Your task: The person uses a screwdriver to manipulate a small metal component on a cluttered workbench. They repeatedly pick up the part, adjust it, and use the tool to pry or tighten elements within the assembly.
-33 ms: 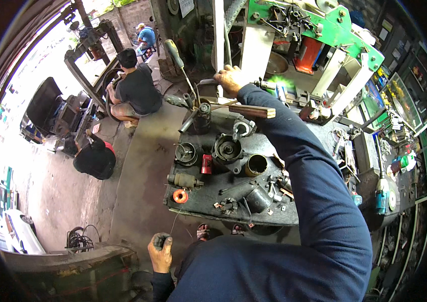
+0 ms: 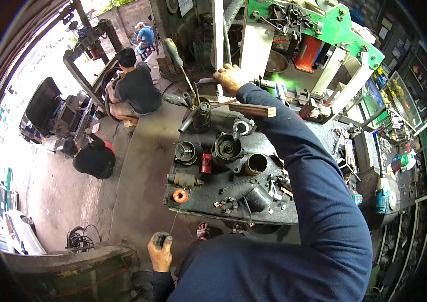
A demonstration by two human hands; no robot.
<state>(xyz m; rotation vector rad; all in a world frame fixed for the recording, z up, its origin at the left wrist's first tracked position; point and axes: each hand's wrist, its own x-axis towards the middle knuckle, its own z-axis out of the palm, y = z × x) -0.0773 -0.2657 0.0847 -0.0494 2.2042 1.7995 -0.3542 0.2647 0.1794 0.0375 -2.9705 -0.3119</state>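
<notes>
My left hand [image 2: 160, 251] is low beside my body, fingers pinched on a thin wire [image 2: 175, 221]. The wire rises toward an orange spool [image 2: 180, 196] on the near left corner of the dark workbench [image 2: 208, 204]. My right hand [image 2: 230, 79] is stretched over the far end of the bench by a white post, fingers curled; what they grip cannot be made out. Below it stands a can of tools [image 2: 202, 118] with a screwdriver [image 2: 174, 54] and a wooden strip [image 2: 252, 110]. A cylindrical armature [image 2: 185, 180] lies behind the spool, near a small red box [image 2: 206, 163].
Motor housings [image 2: 228, 147], a metal sleeve [image 2: 257, 164] and a dark cylinder [image 2: 259, 199] crowd the bench. A green machine frame [image 2: 324, 30] rises behind. An angle grinder [image 2: 385, 196] lies at right. Two people [image 2: 135, 90] [image 2: 95, 158] crouch at left; another sits farther back.
</notes>
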